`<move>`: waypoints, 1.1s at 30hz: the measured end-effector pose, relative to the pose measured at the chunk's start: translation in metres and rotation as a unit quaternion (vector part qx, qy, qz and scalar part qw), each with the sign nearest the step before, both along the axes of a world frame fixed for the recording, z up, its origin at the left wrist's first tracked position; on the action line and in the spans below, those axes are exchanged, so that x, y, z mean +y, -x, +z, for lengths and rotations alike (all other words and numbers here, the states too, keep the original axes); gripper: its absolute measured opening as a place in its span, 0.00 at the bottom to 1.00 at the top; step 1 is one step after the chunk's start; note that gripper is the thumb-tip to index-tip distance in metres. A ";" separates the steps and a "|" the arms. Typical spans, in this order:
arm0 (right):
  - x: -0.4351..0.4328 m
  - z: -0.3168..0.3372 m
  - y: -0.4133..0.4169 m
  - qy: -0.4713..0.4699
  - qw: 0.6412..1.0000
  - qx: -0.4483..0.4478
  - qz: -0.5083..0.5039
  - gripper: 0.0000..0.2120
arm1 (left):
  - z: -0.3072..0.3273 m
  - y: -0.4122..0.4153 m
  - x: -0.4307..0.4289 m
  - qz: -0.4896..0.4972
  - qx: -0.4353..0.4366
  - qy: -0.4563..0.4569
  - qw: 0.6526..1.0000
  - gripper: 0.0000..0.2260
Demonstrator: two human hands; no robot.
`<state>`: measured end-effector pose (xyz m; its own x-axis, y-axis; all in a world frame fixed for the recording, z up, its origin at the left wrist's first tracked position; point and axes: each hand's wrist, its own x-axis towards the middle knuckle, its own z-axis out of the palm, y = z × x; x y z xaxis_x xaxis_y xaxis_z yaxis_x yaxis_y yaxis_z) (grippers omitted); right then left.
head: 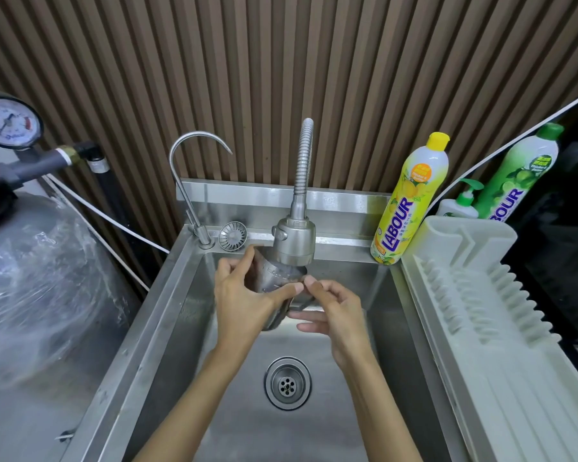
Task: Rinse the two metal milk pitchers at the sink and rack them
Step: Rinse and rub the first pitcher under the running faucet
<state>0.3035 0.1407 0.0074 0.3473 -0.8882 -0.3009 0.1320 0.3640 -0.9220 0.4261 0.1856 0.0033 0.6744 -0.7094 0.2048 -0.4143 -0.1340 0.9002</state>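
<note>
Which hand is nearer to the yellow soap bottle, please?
Right. The right hand is down and left of the yellow soap bottle; the left hand, gripping the milk pitcher, sits farther left.

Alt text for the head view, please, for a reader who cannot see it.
Over a steel sink, a person's left hand grips a metal milk pitcher under the faucet's spray head while the right hand holds its handle side. A pale dish rack stands to the right.
</note>
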 end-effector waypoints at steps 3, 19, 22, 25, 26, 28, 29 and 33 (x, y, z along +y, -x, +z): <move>0.001 0.013 0.008 0.048 0.994 0.092 -0.030 0.10 | 0.000 0.005 0.007 -0.003 0.019 -0.017 1.000 0.40; -0.008 0.008 0.015 0.160 0.982 0.076 -0.070 0.08 | -0.015 0.016 -0.013 -0.099 0.187 0.117 0.970 0.36; -0.006 -0.001 0.006 0.096 0.994 -0.045 -0.032 0.07 | -0.003 0.010 -0.007 -0.076 0.088 0.118 0.986 0.35; -0.003 -0.006 0.001 0.052 0.996 -0.068 -0.005 0.07 | 0.004 0.005 -0.002 -0.039 0.011 0.071 0.997 0.39; -0.002 -0.006 0.000 0.043 0.997 -0.060 0.002 0.07 | 0.005 0.004 -0.002 -0.023 0.000 0.049 0.999 0.41; -0.001 -0.003 0.002 0.028 0.999 -0.033 0.002 0.07 | 0.007 0.004 0.000 0.000 -0.014 0.011 1.000 0.43; 0.000 0.000 0.004 0.029 1.000 -0.010 -0.001 0.07 | 0.007 0.004 0.001 0.004 -0.015 -0.002 1.000 0.44; -0.004 0.011 0.017 0.086 0.988 0.126 -0.016 0.09 | 0.009 0.005 0.008 -0.026 0.027 -0.068 0.997 0.33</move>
